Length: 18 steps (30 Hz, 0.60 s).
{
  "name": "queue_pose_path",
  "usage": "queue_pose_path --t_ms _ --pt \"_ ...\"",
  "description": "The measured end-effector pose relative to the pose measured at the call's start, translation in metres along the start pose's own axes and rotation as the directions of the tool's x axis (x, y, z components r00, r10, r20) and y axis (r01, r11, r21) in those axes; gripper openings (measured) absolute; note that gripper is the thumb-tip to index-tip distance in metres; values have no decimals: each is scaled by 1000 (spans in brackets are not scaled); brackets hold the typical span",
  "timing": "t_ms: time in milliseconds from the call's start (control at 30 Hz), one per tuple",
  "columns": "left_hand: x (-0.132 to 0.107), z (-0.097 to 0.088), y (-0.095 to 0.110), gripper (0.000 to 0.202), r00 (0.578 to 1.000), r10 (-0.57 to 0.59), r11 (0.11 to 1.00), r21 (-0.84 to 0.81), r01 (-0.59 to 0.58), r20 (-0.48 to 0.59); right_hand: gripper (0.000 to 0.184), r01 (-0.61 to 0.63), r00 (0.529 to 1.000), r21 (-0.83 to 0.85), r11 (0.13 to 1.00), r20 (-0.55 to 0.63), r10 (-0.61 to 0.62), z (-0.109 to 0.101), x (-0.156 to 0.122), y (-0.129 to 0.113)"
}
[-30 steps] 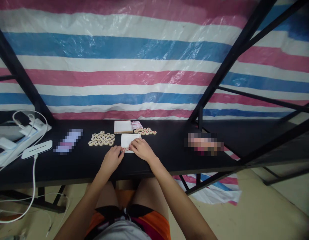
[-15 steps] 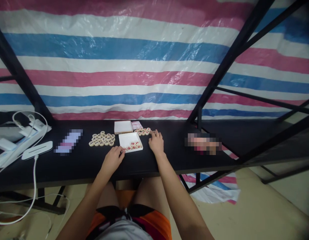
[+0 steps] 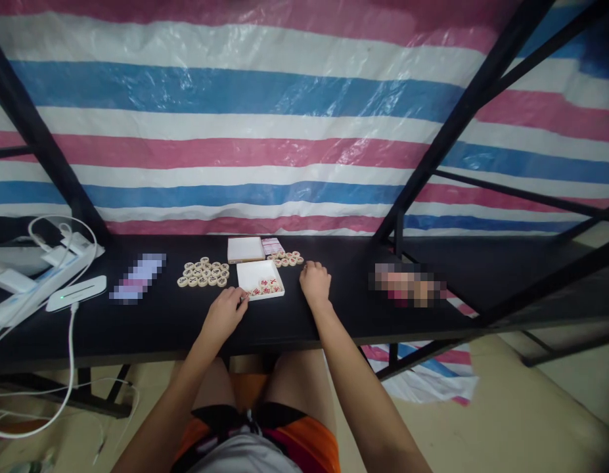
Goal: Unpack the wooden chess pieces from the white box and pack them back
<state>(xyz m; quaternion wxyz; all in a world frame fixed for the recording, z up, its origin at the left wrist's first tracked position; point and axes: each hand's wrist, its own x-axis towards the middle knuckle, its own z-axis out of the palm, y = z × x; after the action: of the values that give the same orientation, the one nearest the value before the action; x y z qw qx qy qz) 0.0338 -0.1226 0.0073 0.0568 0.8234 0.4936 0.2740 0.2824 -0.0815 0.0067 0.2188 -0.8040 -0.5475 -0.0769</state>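
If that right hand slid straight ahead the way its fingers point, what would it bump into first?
Most likely the short row of round pale wooden game pieces just beyond the right hand, though it may pass right of them.

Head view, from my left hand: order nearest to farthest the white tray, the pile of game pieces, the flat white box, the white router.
1. White tray: left hand touches its near-left corner.
2. Pile of game pieces: just beyond the hand.
3. Flat white box: behind the tray.
4. White router: far left.
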Motion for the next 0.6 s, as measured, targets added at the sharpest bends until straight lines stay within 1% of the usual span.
queue_pose_path --t_ms 33,67,100,133,167,200,233,267,300,333,467,600 --pt "0 0 0 16 1000 -1 1000 2 1 2 30 76 997 49 996 -14 -75 -2 -1 -4" --pt "1 0 0 16 1000 -1 1000 7 1 3 29 184 983 106 977 -33 -182 -3 -3 -9" --pt "1 -1 0 16 1000 -1 1000 16 1 3 28 314 949 165 935 -63 -308 -4 -6 -16" --pt "1 -1 0 16 1000 0 1000 29 0 4 26 451 892 223 864 -97 -441 -3 -8 -25" --pt "2 -1 0 17 1000 2 999 44 -2 6 23 566 821 278 776 -111 -559 -3 -12 -34" --pt "2 -1 0 18 1000 5 998 57 -5 9 20 637 761 329 697 -119 -638 -2 -15 -43" --pt "2 -1 -1 19 1000 7 998 68 -8 10 17 678 712 367 637 -116 -692 0 -19 -50" --pt "2 0 -1 19 1000 10 997 75 -10 10 15 698 684 389 601 -111 -721 1 -23 -57" --pt "2 0 -1 20 1000 14 997 76 -15 10 14 707 668 398 584 -105 -737 2 -26 -61" --pt "2 1 -1 19 1000 17 997 76 -17 10 13 707 667 400 584 -100 -739 3 -28 -64" --pt "1 1 0 17 1000 12 998 62 -13 19 12 671 699 415 614 -79 -710 5 -31 -62" --pt "1 0 2 16 1000 2 998 57 -2 11 14 663 693 436 609 -49 -719 7 -30 -59"
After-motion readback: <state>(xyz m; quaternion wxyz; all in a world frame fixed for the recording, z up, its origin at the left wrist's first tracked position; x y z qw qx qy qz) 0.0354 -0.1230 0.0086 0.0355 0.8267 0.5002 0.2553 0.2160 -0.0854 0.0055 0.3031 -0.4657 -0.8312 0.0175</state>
